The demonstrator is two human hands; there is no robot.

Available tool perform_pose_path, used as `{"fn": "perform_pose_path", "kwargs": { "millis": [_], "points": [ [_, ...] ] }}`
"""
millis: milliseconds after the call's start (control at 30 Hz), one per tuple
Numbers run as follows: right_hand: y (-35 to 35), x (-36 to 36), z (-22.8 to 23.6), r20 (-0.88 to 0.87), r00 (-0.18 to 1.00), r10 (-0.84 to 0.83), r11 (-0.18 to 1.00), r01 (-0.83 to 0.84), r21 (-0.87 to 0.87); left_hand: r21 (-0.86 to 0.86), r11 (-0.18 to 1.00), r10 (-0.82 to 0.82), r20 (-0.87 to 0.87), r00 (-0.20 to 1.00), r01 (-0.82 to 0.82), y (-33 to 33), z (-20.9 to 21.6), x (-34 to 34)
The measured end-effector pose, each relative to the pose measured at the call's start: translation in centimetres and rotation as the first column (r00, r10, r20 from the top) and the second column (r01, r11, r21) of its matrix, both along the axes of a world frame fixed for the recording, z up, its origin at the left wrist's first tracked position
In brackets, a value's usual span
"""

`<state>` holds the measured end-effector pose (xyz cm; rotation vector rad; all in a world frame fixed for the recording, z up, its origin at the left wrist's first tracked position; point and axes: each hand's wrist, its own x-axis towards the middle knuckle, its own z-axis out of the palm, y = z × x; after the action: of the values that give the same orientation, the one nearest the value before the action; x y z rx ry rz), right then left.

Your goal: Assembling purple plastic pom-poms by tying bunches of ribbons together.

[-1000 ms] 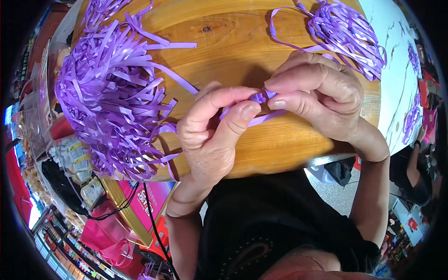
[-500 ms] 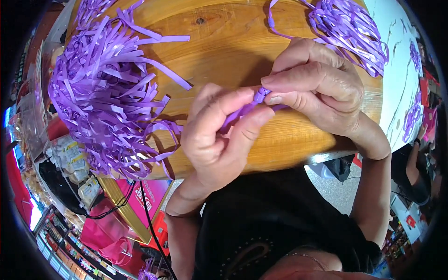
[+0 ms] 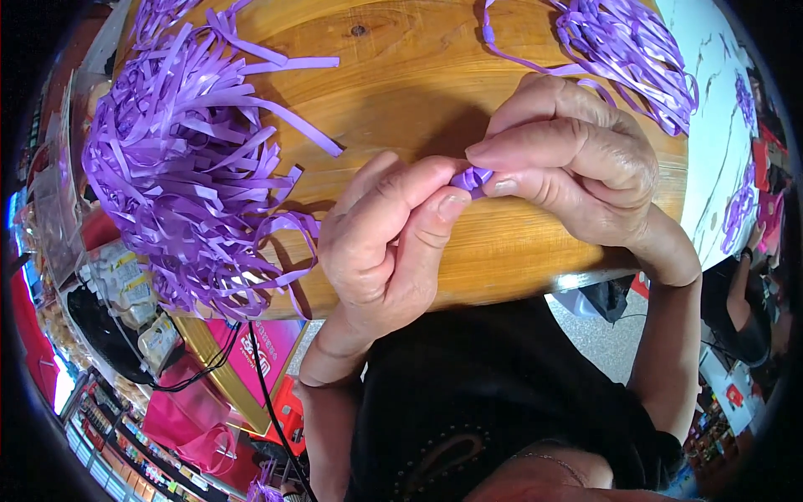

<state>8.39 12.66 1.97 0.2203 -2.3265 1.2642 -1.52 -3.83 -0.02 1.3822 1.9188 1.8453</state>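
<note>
Between my two hands, over the wooden table, is a purple ribbon [image 3: 472, 178] with a small loop or knot in it. My left hand [image 3: 381, 238] pinches one side of it between thumb and index finger. On the other side, my right hand [image 3: 577, 159] pinches it with thumb and index finger close to the knot. Most of the ribbon's length is hidden behind my fingers. A large heap of cut purple ribbons [image 3: 188, 167] lies to the left of my left hand. Beyond my right hand lies a bundle of purple ribbons [image 3: 623, 54], with small knots on some strands.
The wooden table [image 3: 376, 92] has a curved near edge. A white marbled surface [image 3: 711, 151] adjoins it on the right, bearing more purple ribbons [image 3: 739, 217]. Plastic packets [image 3: 125, 284] and a gold-framed pink board [image 3: 251, 356] are at the left. Another person's arm [image 3: 740, 289] shows far right.
The fingers of both hands have shifted slightly around the knot, which now shows as a rounder loop. My left hand has moved a little left and its fingertips sit closer together.
</note>
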Motion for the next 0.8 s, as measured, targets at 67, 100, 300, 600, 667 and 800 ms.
{"fn": "perform_pose_path", "kwargs": {
  "millis": [67, 100, 300, 600, 667, 800],
  "points": [
    [0.02, 0.08, -0.04, -0.016, 1.0, -0.007, 0.998, 0.008, 0.057, -0.001, 1.0, -0.019, 0.034, 0.999, 0.019, -0.03, -0.17, -0.02],
    [0.01, 0.1, 0.0, -0.015, 1.0, -0.007, 0.998, 0.008, 0.057, -0.001, 1.0, -0.02, 0.035, 0.999, 0.02, -0.04, -0.11, -0.01],
    [0.12, 0.12, 0.29, -0.021, 0.999, -0.026, 0.995, 0.028, 0.093, -0.046, 0.999, -0.027, 0.051, 0.998, 0.03, -0.11, 0.06, -0.01],
    [0.1, -0.05, 0.39, -0.014, 1.0, -0.023, 0.991, 0.025, 0.131, -0.015, 0.999, -0.032, 0.116, 0.993, 0.034, -0.14, -0.42, -0.1],
    [0.19, -0.12, 0.41, -0.023, 1.0, -0.01, 0.987, 0.014, 0.161, -0.023, 0.999, -0.044, 0.155, 0.987, 0.048, -0.22, -0.37, -0.14],
    [0.26, -0.13, 0.23, -0.022, 1.0, -0.004, 0.987, 0.007, 0.162, 0.003, 0.999, -0.051, 0.177, 0.983, 0.051, -0.24, -0.78, -0.09]
  ]
}}
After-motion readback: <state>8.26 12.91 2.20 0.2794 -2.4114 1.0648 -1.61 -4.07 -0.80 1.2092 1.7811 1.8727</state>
